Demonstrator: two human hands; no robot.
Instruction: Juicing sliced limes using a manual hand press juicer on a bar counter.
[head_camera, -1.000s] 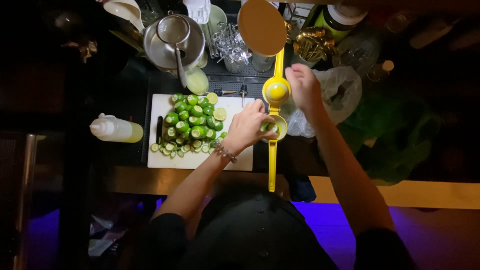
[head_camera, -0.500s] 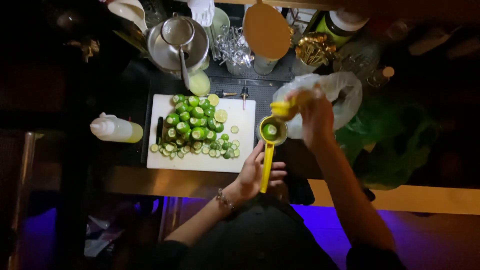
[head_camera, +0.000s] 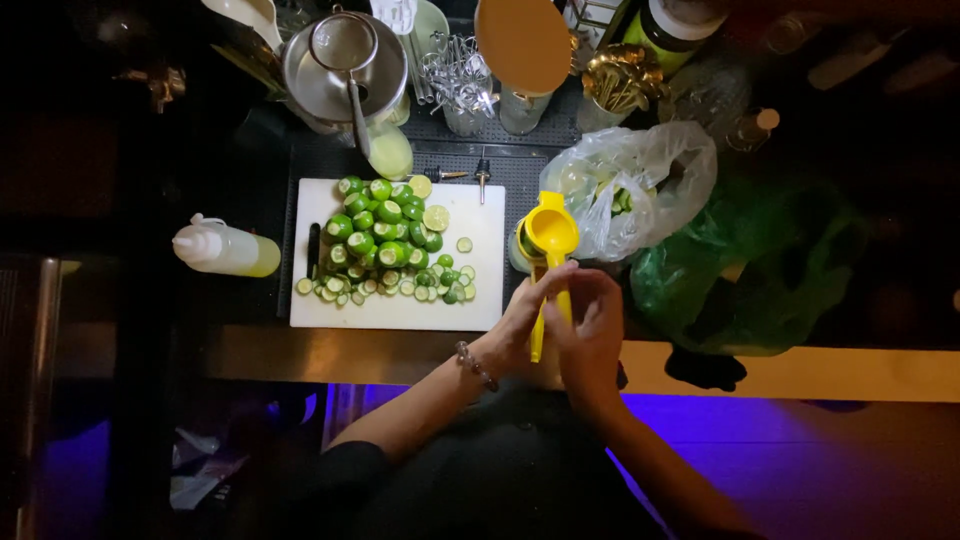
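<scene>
Plainly the dark worktop (head_camera: 250, 345) is a bar station in a dim room, with purple light glowing below its pale front edge. At the right lies a big green plastic bag (head_camera: 760, 260), and beside it a clear plastic bag (head_camera: 640, 190) with a few limes inside. At the back stand a steel pot (head_camera: 335, 75) with a strainer (head_camera: 345, 45) over it, glasses of bar tools and a round orange lid (head_camera: 522, 42).

On the white cutting board (head_camera: 400, 310) a heap of halved limes (head_camera: 385, 235) waits, cut faces mostly down, with small trimmed ends scattered along the near edge and a dark knife (head_camera: 313, 250) at the left. Judging from that heap, most of the juicing is not yet done; the cutting looks largely finished.

A squeeze bottle (head_camera: 225, 250) of pale juice lies well left of the board.

The yellow hand juicer (head_camera: 548, 240) sits just right of the board, its cups closed over a container that is mostly hidden. Both hands clench its long handles: the left hand (head_camera: 525, 320) from the board side, the right hand (head_camera: 592, 335) from the other, each grip wrapped tight around the handles. A beaded bracelet (head_camera: 476, 365) circles the left wrist.
</scene>
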